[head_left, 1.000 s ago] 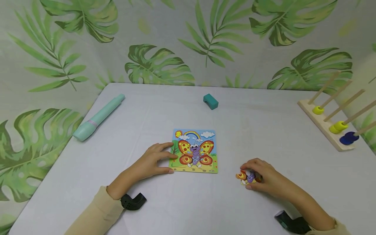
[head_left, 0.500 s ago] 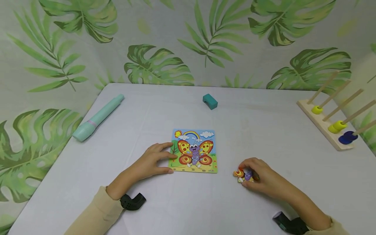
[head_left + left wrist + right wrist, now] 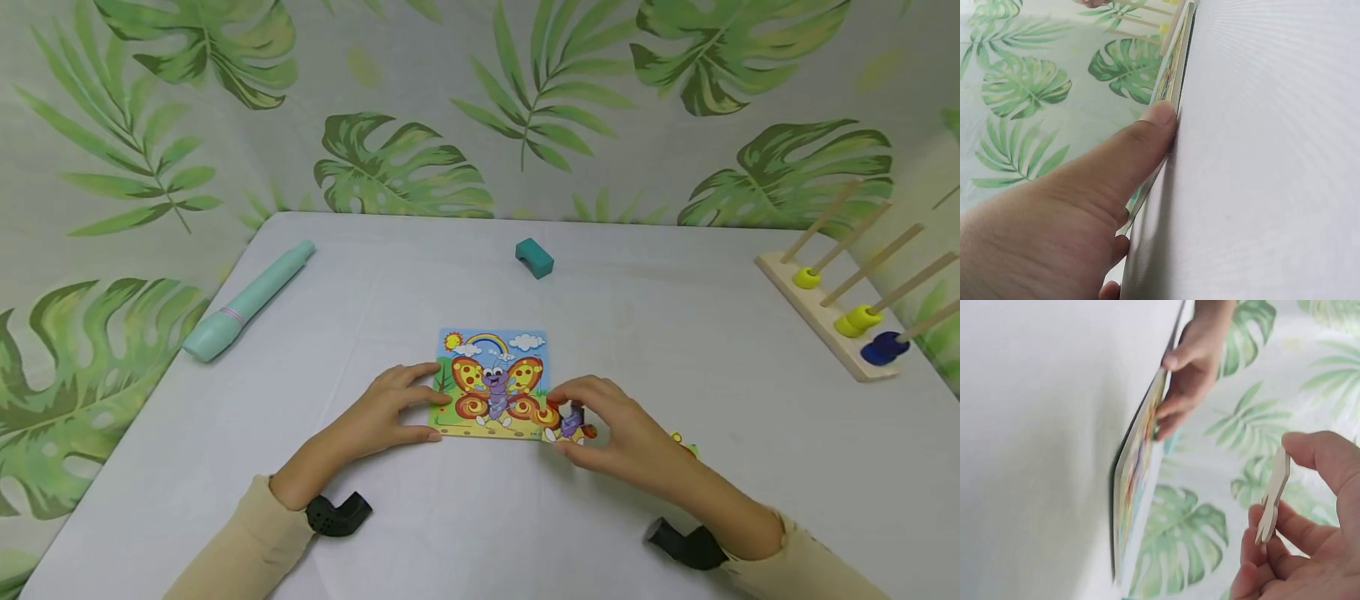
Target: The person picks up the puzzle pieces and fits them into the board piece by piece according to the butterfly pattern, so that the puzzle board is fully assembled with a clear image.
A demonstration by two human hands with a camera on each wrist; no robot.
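Note:
A square butterfly puzzle board [image 3: 491, 383] lies flat mid-table in the head view. My left hand [image 3: 386, 408] rests at its left side, finger ends on the edge and the thumb at the lower left corner. In the left wrist view, the thumb [image 3: 1125, 156] presses along the board's edge. My right hand [image 3: 618, 429] pinches a puzzle piece [image 3: 570, 423] with purple, orange and white print, overlapping the board's lower right edge in the head view. The right wrist view shows this piece [image 3: 1275, 494] edge-on between thumb and fingertips, its pale wooden side visible.
Behind the right forearm, a small yellow-green piece [image 3: 684, 446] is mostly hidden. A teal block [image 3: 535, 258] lies beyond the board. A mint-green tapered object [image 3: 251, 300] lies at the left edge. At right stands a wooden peg rack [image 3: 825, 312] with yellow and blue beads.
My right hand has carried the pinched piece left, up to the board's right edge. The yellow-green piece has come into view behind the forearm. My left hand has stayed put.

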